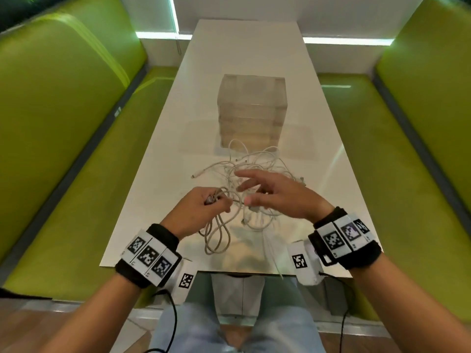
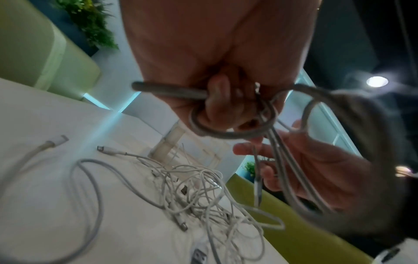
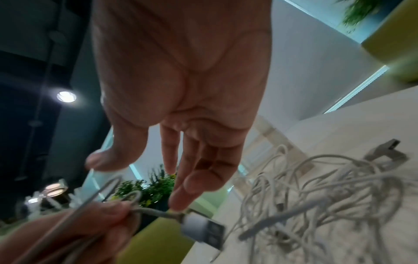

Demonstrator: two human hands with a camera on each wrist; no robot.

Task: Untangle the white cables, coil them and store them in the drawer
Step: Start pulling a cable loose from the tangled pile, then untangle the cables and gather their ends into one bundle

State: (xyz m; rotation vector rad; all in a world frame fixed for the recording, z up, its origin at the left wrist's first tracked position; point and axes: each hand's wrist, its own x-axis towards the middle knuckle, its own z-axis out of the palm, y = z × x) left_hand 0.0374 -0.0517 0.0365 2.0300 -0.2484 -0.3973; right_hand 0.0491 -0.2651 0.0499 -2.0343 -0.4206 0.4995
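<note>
A tangle of white cables (image 1: 254,169) lies on the white table (image 1: 158,154) in front of a clear plastic drawer unit (image 1: 251,110). My left hand (image 1: 204,202) grips a looped cable (image 2: 230,132) with a USB plug (image 3: 203,230) sticking out; its loops (image 1: 216,235) hang down toward the near table edge. My right hand (image 1: 267,192) hovers over the pile with fingers (image 3: 203,171) spread and straight, holding nothing. In the left wrist view more cables (image 2: 192,192) and loose plugs lie on the table.
Green padded benches (image 1: 63,123) flank the table on both sides. The drawer unit stands mid-table with its drawers closed. One cable end (image 1: 272,261) trails over the near table edge. Black wires run from both wristbands.
</note>
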